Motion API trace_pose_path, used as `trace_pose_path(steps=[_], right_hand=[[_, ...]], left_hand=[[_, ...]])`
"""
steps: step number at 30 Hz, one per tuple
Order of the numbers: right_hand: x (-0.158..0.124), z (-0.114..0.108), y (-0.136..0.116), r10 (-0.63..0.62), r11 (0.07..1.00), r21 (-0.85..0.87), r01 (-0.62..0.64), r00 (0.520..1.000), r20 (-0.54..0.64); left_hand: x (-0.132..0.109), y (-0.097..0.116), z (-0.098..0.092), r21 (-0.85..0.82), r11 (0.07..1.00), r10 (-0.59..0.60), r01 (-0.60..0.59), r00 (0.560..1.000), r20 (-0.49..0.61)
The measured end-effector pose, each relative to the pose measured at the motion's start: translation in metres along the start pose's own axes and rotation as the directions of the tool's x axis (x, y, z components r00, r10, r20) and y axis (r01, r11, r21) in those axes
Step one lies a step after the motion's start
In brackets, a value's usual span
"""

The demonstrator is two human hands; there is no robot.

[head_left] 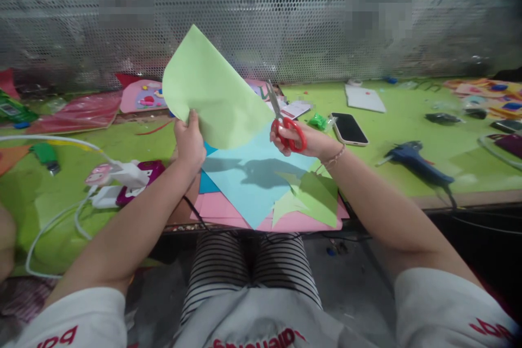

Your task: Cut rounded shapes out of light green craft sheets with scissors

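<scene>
My left hand [188, 138] pinches the lower edge of a light green paper sheet [212, 87] and holds it up above the table. At the sheet's right edge, my right hand [304, 140] grips red-handled scissors [285, 119] with the blades pointing up. Below both hands a light blue sheet [253, 179] lies on pink sheets [220, 209]. Green paper offcuts [310, 198] rest on them at the right.
A phone [349, 128] and a blue glue gun [416, 160] lie on the green table [408, 119] to the right. White chargers and cables [118, 176] sit at the left. Craft pieces [142, 97] line the back, in front of a perforated metal wall [261, 11].
</scene>
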State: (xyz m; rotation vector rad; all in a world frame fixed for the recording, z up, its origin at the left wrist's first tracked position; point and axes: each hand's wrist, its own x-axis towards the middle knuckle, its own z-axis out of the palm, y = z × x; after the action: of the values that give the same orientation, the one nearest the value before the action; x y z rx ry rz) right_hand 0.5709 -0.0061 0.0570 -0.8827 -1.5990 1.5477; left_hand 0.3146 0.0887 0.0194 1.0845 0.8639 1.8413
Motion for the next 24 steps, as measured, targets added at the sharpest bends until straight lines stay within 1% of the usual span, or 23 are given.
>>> trace_pose_path(steps=[2, 6, 9, 12, 14, 16, 19, 22, 24], right_hand=[[0.0, -0.002, 0.002, 0.02, 1.0, -0.006, -0.019, 0.999, 0.044], [-0.001, -0.002, 0.004, 0.02, 0.999, -0.033, -0.016, 0.992, 0.121], [-0.002, 0.001, 0.0, -0.034, 0.996, -0.08, 0.044, 0.992, 0.125], [-0.006, 0.002, -0.006, -0.098, 0.983, -0.142, 0.12, 0.983, 0.155], [-0.009, 0.0, -0.008, -0.136, 0.977, -0.136, 0.163, 0.972, 0.193], [-0.012, -0.006, -0.009, -0.165, 0.977, -0.097, 0.191, 0.958, 0.233], [-0.016, -0.016, -0.009, -0.127, 0.984, -0.078, 0.158, 0.942, 0.31], [-0.018, -0.022, -0.009, -0.078, 0.99, -0.081, 0.112, 0.937, 0.339], [-0.019, -0.024, -0.01, -0.082, 0.992, -0.065, 0.111, 0.935, 0.346]], left_hand=[[-0.003, 0.004, 0.003, -0.035, 0.999, -0.021, 0.018, 0.996, -0.084], [-0.005, 0.009, 0.007, -0.107, 0.993, -0.054, 0.046, 0.996, -0.071], [-0.004, 0.01, 0.006, -0.153, 0.987, -0.06, 0.052, 0.997, -0.054], [0.0, 0.009, 0.005, -0.161, 0.982, -0.111, 0.096, 0.99, -0.089], [0.002, 0.008, 0.004, -0.161, 0.981, -0.13, 0.111, 0.985, -0.112], [0.003, 0.007, 0.004, -0.152, 0.984, -0.11, 0.093, 0.988, -0.112], [0.003, 0.009, 0.005, -0.133, 0.989, -0.072, 0.059, 0.992, -0.099], [0.0, 0.012, 0.006, -0.132, 0.99, -0.054, 0.042, 0.995, -0.088], [-0.001, 0.014, 0.006, -0.144, 0.989, -0.046, 0.036, 0.997, -0.066]])
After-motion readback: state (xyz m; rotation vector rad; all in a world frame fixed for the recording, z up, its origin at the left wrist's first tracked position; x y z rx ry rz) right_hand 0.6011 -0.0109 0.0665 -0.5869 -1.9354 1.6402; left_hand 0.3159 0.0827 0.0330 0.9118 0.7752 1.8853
